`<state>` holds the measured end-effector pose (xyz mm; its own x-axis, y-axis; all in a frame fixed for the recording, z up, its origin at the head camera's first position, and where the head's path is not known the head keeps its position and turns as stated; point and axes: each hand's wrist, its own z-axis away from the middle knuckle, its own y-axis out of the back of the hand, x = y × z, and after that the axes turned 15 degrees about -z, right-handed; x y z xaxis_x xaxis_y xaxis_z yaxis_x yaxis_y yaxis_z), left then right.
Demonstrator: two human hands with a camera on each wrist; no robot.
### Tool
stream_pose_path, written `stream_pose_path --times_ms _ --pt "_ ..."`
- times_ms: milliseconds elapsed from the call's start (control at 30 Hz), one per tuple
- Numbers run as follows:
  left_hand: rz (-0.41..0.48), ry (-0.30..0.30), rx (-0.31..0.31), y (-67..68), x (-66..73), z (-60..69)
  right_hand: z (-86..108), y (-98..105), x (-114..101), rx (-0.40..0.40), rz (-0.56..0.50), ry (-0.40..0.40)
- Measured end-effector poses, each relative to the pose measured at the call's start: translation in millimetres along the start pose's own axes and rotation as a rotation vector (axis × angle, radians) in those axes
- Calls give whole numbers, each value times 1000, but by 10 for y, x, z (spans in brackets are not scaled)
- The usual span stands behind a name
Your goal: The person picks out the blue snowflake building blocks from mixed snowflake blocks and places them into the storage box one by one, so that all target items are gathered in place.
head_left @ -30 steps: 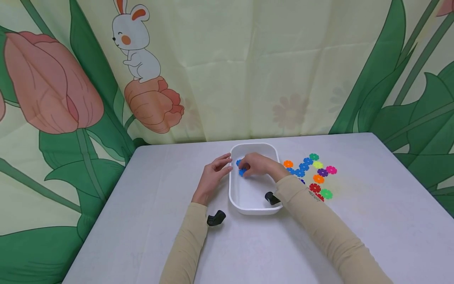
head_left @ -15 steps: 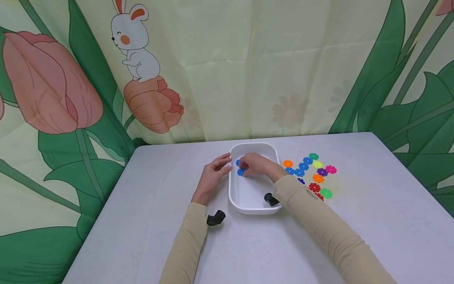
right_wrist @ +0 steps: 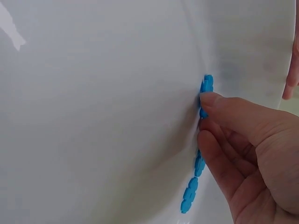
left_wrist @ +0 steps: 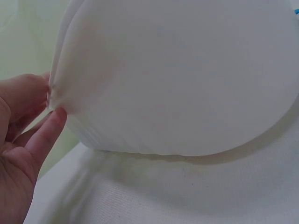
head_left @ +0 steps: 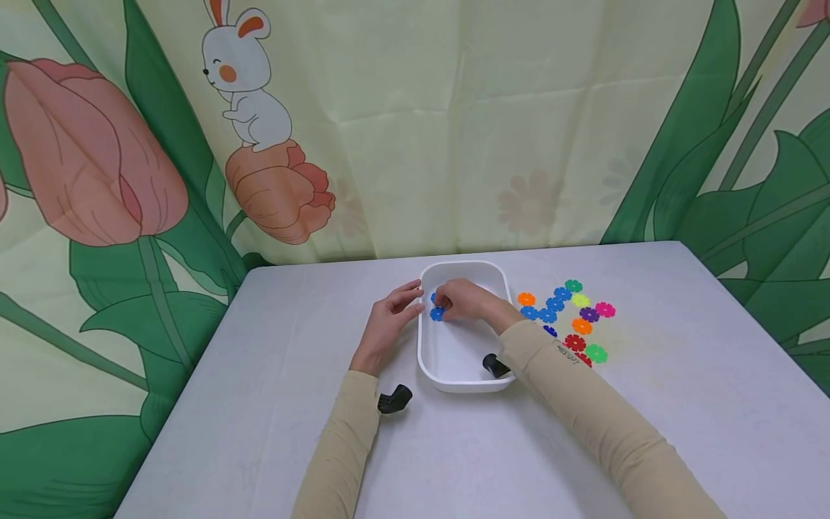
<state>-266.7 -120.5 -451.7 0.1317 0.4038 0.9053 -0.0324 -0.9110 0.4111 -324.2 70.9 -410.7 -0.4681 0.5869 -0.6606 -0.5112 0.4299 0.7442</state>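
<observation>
Inside the white tray (head_left: 463, 369), my right hand (head_left: 468, 299) pinches a blue flower-shaped piece (right_wrist: 208, 83) between thumb and fingers, against the tray's left side. More blue pieces (right_wrist: 188, 196) lie in a line below it in the right wrist view; one blue piece (head_left: 437, 314) also shows beside the fingers from the head. My left hand (head_left: 387, 324) touches the tray's left rim from outside, thumb and fingers apart. In the left wrist view, the left hand's thumb (left_wrist: 57, 116) rests against the outer wall. The right fingers hide part of the blue line.
Right of the tray, several loose flower-shaped pieces lie on the table (head_left: 272, 404), among them a green piece (head_left: 573, 286), a pink piece (head_left: 606, 310) and a red piece (head_left: 575, 342). Black wrist devices (head_left: 395, 398) hang by both sleeves. A printed curtain stands behind.
My right hand has shifted slightly left inside the tray, and the blue piece by its fingers has moved slightly left too. The left hand has stayed at the rim.
</observation>
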Motion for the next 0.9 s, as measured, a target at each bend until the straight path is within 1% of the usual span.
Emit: stream_pose_path --times_ms 167,333,500,600,733,900 --pt "8 7 -9 7 4 5 -6 -8 9 -1 3 21" --pt "26 0 -17 13 2 12 2 -9 -1 -6 -14 3" --pt "24 -4 -7 9 2 6 41 25 -27 -2 -20 3" --pt "10 6 -3 5 10 5 68 57 -34 15 -22 8" --pt "-3 22 -3 1 10 4 104 103 -55 38 -61 -33" --pt "0 15 -7 4 12 1 159 179 -104 79 -79 -71"
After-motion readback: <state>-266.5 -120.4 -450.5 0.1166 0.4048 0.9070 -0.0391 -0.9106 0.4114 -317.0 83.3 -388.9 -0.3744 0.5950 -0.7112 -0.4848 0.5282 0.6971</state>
